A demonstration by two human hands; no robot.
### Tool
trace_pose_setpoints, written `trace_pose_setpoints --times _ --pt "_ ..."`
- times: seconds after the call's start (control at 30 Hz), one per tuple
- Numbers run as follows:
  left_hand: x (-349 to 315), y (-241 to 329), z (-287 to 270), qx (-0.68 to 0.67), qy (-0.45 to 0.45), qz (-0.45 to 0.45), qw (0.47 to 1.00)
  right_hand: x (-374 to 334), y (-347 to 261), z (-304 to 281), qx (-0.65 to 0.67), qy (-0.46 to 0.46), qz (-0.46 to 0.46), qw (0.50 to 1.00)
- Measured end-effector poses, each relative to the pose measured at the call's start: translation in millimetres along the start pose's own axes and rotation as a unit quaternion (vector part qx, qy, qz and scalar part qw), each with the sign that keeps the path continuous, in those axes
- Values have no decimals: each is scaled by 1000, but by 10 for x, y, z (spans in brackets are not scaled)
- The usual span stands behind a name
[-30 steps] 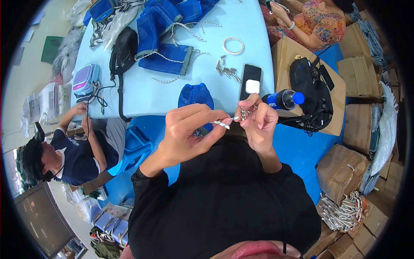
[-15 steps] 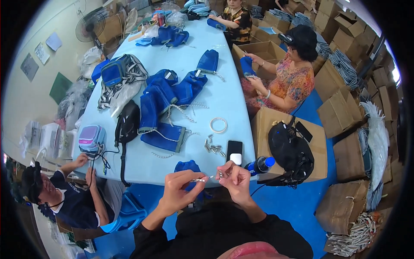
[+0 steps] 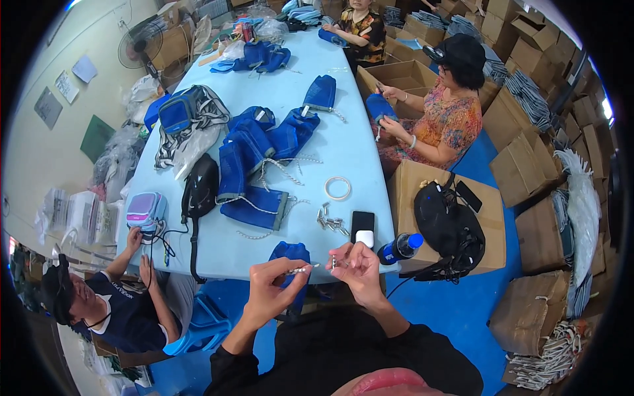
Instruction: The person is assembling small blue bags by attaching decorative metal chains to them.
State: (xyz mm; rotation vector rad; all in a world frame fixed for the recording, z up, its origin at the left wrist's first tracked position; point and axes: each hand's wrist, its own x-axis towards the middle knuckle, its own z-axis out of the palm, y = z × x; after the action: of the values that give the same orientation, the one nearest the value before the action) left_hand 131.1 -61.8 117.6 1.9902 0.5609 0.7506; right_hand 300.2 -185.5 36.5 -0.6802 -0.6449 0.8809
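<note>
Since the earlier frame both hands sit lower. Left hand [image 3: 274, 285] pinches a white cord tip [image 3: 300, 269], pointed at a small metal clasp [image 3: 333, 263] gripped in the right hand [image 3: 358, 265] (threading seems underway); next, steady alignment matters.

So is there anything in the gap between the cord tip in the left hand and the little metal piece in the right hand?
Nothing visible: the cord tip and the metal piece face each other across bare air above the table edge.
</note>
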Motion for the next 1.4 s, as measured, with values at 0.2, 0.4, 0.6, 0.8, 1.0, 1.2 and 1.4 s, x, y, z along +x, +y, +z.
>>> trace_pose_setpoints --times 0.2,0.4,0.6,0.8,1.0,1.2,1.4 --pt "-51 -56 10 3 7 -10 1000 -32 -20 27 -51 30 8 998" --pt "15 70 -19 24 22 9 999 13 -58 48 -122 40 -78 989" --pt "116 118 42 -6 3 8 1000 3 -24 40 -137 25 -137 981" --pt "105 84 60 -1 -32 49 998 -76 -82 86 -203 8 -158 966" --pt "152 67 63 19 -57 59 996 -72 -73 112 -264 2 -188 946" --pt "169 61 67 14 -64 66 996 -61 -91 115 -252 15 -177 951" --pt "166 53 78 4 -72 61 996 -80 -37 95 -216 18 -193 957"
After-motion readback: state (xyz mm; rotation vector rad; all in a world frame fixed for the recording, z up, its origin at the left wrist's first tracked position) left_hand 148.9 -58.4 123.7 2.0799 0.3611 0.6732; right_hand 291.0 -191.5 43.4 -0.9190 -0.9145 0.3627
